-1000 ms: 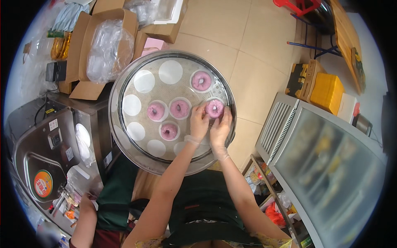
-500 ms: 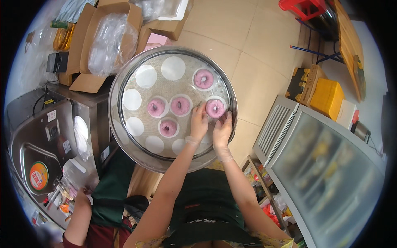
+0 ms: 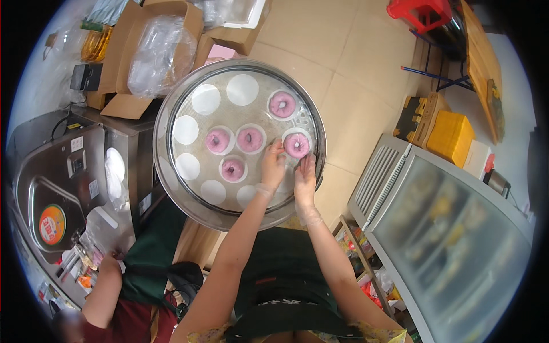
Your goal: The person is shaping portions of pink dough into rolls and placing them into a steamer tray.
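A large round metal steamer tray (image 3: 191,210) holds several pink dough rings on round white papers. At its right side one ring (image 3: 297,146) lies on its paper between my two hands. My left hand (image 3: 274,164), in a thin clear glove, is just left of that ring, fingers extended and apart from the dough. Just below the ring, my right hand (image 3: 305,178), also gloved, has its fingers stretched out and holds nothing. Another pink ring (image 3: 282,105) sits farther off, and a ring (image 3: 250,139) lies left of my left hand. Bare white papers (image 3: 206,99) line the left side.
An open cardboard box (image 3: 127,106) with plastic packaging stands at far left. A steel counter (image 3: 86,166) is on the left, where a co-worker's arm (image 3: 106,286) reaches. To the right is a glass-topped freezer (image 3: 440,234); a red stool (image 3: 420,12) stands far right.
Both hands have eased slightly back from the right-hand dough ring, which now rests on its paper. The tray sits slightly higher in view.
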`<state>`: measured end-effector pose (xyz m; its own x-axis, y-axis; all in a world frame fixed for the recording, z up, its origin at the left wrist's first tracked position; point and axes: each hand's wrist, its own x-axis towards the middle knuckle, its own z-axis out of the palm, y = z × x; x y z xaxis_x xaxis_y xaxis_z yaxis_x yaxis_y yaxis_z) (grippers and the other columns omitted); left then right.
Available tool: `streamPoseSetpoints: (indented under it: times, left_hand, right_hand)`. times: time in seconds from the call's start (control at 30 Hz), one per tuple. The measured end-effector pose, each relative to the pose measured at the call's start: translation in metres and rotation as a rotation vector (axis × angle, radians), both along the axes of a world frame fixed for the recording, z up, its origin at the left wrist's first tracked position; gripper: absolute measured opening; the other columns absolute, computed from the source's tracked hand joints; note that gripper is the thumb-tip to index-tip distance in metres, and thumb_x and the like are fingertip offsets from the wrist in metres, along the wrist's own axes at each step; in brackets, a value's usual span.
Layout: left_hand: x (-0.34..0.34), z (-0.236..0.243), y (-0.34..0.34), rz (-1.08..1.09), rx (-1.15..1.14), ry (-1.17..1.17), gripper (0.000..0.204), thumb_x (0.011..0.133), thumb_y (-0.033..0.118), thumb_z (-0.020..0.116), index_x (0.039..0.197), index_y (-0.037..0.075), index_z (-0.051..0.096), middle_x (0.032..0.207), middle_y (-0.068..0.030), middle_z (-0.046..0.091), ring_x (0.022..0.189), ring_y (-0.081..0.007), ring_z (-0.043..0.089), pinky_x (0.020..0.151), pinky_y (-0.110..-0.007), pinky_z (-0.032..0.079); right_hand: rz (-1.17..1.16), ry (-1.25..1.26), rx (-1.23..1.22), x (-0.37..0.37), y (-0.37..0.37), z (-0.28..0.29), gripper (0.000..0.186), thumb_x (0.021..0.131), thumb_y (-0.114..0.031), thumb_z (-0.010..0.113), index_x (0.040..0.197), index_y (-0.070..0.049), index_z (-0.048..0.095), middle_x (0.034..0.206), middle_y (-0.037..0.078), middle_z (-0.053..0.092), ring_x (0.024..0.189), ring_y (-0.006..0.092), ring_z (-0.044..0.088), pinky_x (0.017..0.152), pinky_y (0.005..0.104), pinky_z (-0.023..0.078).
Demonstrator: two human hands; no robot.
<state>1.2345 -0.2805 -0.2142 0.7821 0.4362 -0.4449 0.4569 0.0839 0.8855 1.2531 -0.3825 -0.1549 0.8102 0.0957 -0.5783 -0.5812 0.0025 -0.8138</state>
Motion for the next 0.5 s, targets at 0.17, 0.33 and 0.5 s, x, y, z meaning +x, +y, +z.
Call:
streamPoseSetpoints:
  times: [0.17,0.33,0.5]
  left_hand:
    - [-0.045,0.048,-0.005,0.043,0.138,0.043,0.049,0.091,-0.006,0.046,0.140,0.000,0.046,0.133,-0.0160,0.054,0.119,-0.0248,0.058,0.101,-0.037,0.046]
    - [-0.153,0.103,-0.040,0.341,0.006,0.085,0.041,0.095,0.005,0.053,0.136,0.001,0.051,0.128,-0.0158,0.059,0.118,-0.0236,0.059,0.102,-0.035,0.045]
    - [-0.286,0.151,-0.106,0.712,-0.230,0.185,0.049,0.094,0.021,0.061,0.139,0.004,0.050,0.133,-0.0131,0.059,0.123,-0.0240,0.055,0.108,-0.036,0.041]
  right_hand:
    - [0.410,0.071,-0.020,-0.046,-0.037,0.050,0.056,0.098,0.000,0.047,0.151,0.001,0.030,0.153,0.017,0.039,0.141,0.0232,0.039,0.115,0.0340,0.031]
    - [0.884,0.113,0.000,-0.089,-0.096,0.104,0.037,0.099,-0.008,0.051,0.134,0.003,0.054,0.125,0.013,0.065,0.119,0.0197,0.060,0.104,0.0312,0.043]
    - [1.184,0.139,-0.122,-0.093,-0.153,0.117,0.035,0.098,-0.015,0.057,0.129,-0.001,0.059,0.117,0.013,0.069,0.110,0.0201,0.065,0.099,0.0306,0.047]
